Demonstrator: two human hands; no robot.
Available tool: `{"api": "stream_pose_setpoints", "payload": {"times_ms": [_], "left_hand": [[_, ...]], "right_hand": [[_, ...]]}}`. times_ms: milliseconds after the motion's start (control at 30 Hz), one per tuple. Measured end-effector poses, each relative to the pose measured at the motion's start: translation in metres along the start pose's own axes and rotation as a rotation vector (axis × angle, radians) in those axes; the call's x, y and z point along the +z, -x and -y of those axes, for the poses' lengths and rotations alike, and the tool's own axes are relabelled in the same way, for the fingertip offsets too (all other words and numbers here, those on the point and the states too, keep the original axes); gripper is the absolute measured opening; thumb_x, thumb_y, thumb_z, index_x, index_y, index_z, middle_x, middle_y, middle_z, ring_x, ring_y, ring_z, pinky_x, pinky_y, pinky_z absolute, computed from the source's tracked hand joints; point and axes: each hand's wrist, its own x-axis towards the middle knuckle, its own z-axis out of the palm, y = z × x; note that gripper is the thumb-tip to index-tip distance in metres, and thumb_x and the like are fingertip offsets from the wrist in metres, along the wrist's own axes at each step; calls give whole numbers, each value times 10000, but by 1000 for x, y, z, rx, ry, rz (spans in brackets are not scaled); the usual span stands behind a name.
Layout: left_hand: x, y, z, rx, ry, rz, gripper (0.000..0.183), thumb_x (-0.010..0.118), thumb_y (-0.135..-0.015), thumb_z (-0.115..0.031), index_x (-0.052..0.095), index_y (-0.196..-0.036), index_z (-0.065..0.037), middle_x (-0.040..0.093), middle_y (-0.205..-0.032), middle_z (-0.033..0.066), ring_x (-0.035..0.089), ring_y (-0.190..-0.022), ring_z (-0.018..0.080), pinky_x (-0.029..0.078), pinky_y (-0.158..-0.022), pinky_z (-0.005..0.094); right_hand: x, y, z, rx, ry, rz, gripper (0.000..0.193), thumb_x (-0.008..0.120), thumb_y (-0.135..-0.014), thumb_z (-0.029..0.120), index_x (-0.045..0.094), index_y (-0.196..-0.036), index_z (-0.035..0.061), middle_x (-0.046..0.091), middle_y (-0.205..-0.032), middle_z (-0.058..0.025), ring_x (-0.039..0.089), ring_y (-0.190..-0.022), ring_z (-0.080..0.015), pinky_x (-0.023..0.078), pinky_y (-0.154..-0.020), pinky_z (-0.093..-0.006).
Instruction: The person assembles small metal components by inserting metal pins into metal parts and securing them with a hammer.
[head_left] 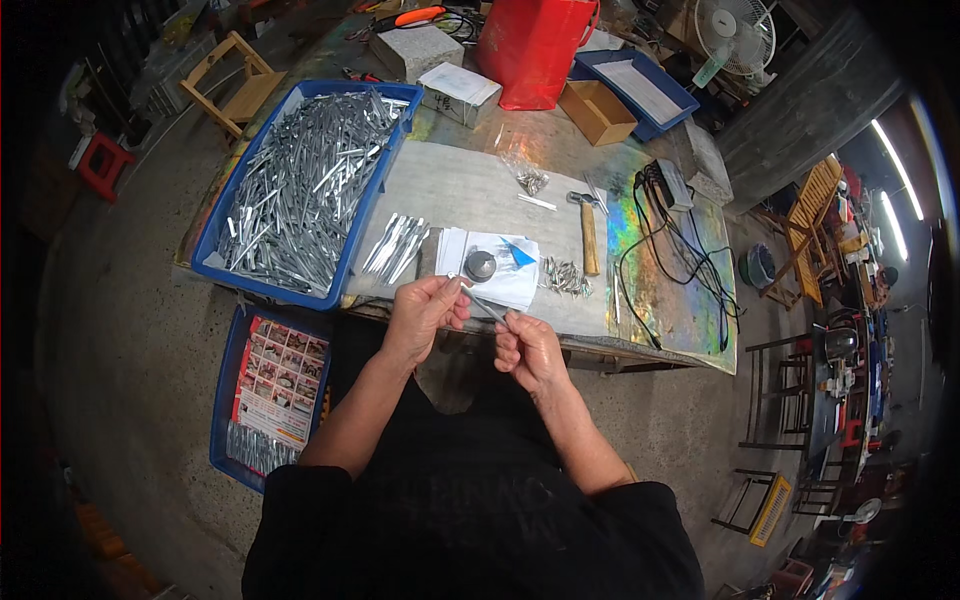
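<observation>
My left hand (423,312) and my right hand (530,350) together hold a thin silver metal strip (487,307) just over the near edge of the workbench (470,185). The left fingers pinch its upper end, the right fingers grip its lower end. Just beyond the hands a round grey metal block (481,265) rests on white paper (500,275). A small pile of screws (565,277) and a wooden-handled hammer (588,232) lie right of the paper. A fanned bunch of finished strips (396,247) lies left of it.
A blue bin (305,190) full of metal strips fills the bench's left. A second blue tray (268,395) sits on the floor at my left. A red bag (532,48), boxes, a cardboard box (597,111) and black cables (680,270) crowd the back and right.
</observation>
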Motion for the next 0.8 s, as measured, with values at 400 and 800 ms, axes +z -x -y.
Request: {"api": "stream_pose_setpoints", "payload": {"times_ms": [400,800], "left_hand": [[7,2,14,-41,-44,65,194,496,-821,-150,534,-891,27,551,-709,45,520,-578,78,423,-492,173],[23,9,41,16,-171,17,105,542,-786,-92,550,-838,-1,547,-665,11,477,-546,34,368,-449,142]], "right_hand": [[-2,0,-8,51,-55,15,215,518,-797,216,482,-711,22,356,-494,12,294,-376,-71,255,-372,-220],[-6,0,-19,-72,29,-39,204,492,-817,205,473,-697,40,376,-499,6,309,-377,-71,277,-364,-212]]}}
